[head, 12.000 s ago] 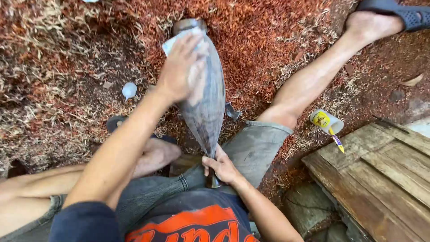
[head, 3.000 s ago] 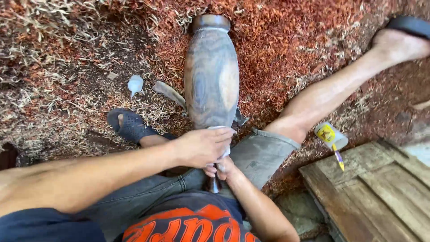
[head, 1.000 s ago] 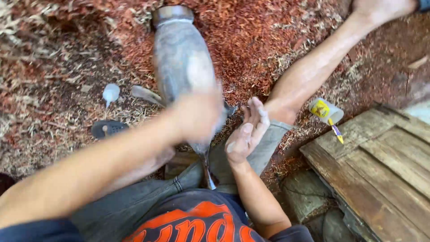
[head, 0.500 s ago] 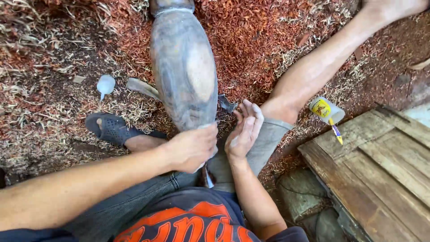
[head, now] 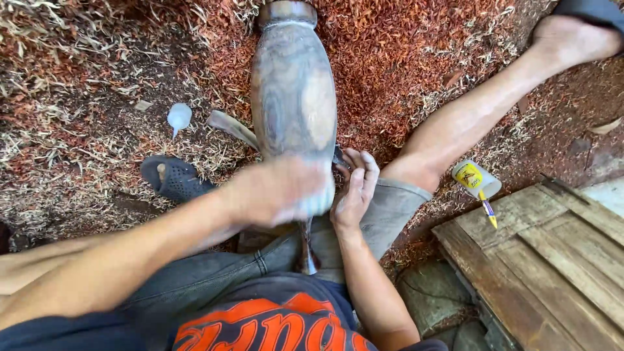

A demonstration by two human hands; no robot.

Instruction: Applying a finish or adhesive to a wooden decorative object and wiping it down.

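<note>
The wooden vase (head: 294,97) lies lengthwise between your legs on red wood shavings (head: 403,58), mouth pointing away. Your left hand (head: 276,190), motion-blurred, covers its near lower end; whether that grip is clenched cannot be told. Your right hand (head: 354,192) rests released, fingers extended, against the vase's right lower side. A glue bottle (head: 478,182) lies by the wooden pallet (head: 552,260).

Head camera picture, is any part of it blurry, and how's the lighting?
Head view: the left hand is smeared with motion blur across the lower end of the wooden vase; the right hand, the vase and the wood shavings are sharp. The light is soft, even daylight with no harsh glare.
</note>
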